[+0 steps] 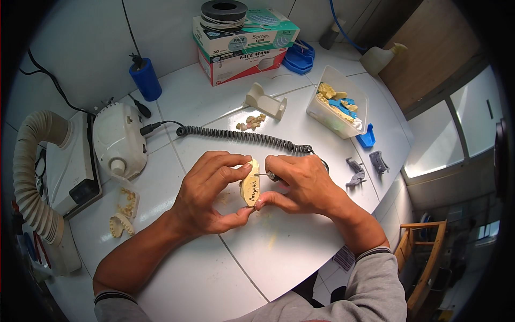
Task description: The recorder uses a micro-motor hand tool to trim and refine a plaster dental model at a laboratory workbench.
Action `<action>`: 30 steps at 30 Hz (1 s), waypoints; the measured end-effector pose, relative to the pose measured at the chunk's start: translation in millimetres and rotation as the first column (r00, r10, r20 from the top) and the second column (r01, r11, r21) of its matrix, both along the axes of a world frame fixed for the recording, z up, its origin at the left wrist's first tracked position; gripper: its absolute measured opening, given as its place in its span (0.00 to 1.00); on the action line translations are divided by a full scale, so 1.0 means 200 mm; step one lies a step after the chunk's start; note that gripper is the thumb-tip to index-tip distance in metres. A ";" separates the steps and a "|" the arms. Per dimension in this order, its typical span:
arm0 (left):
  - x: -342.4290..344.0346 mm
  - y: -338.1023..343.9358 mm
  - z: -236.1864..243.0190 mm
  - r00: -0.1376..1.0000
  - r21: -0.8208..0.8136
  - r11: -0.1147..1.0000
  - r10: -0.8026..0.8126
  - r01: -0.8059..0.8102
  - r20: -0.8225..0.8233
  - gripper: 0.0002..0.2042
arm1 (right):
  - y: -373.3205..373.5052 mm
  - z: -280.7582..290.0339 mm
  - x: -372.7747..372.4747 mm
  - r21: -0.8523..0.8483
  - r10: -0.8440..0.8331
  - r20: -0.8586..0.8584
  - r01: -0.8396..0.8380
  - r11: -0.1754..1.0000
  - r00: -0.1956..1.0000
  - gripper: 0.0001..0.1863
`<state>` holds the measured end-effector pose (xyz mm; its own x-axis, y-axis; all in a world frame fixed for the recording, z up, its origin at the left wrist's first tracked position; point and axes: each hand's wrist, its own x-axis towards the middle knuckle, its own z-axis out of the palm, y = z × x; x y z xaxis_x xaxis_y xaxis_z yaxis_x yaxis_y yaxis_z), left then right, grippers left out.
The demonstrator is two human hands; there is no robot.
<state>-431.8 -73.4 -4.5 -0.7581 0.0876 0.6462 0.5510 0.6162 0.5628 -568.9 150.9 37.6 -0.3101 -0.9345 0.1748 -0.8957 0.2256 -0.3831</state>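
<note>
A pale yellow plaster dental model [250,185], with dark handwriting on its flat base, is gripped on edge above the white tiled table. My left hand [206,188] is closed around it, fingertips at its top and thumb at its lower edge. My right hand [303,182] is closed around a rotary handpiece [274,176], most of which the fingers hide. Its thin metal bur [262,174] points left and meets or nearly meets the model's face; I cannot tell which. My right thumb touches the model's lower corner. The model's far side is hidden.
The handpiece's coiled black cord [241,136] runs to a white control unit [119,140]. A ribbed hose [37,177] stands at left. Around lie plaster casts [122,224], small tooth-like pieces [251,122], a clear tub of casts [337,129], grey pieces [379,162] and stacked boxes [241,67].
</note>
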 end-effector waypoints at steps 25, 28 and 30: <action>0.00 0.00 -0.01 1.000 -0.001 1.000 -0.004 0.004 -0.003 0.35 | 0.00 0.00 -0.01 -0.023 0.000 0.000 0.000 1.000 1.000 0.32; 0.00 0.00 0.00 1.000 -0.003 1.000 -0.005 0.005 0.002 0.34 | 0.00 0.00 -0.01 0.017 -0.001 0.004 0.001 1.000 1.000 0.33; 0.00 0.00 0.00 1.000 -0.002 1.000 -0.005 0.005 0.007 0.33 | 0.00 0.00 -0.01 0.000 -0.002 -0.001 0.002 1.000 1.000 0.33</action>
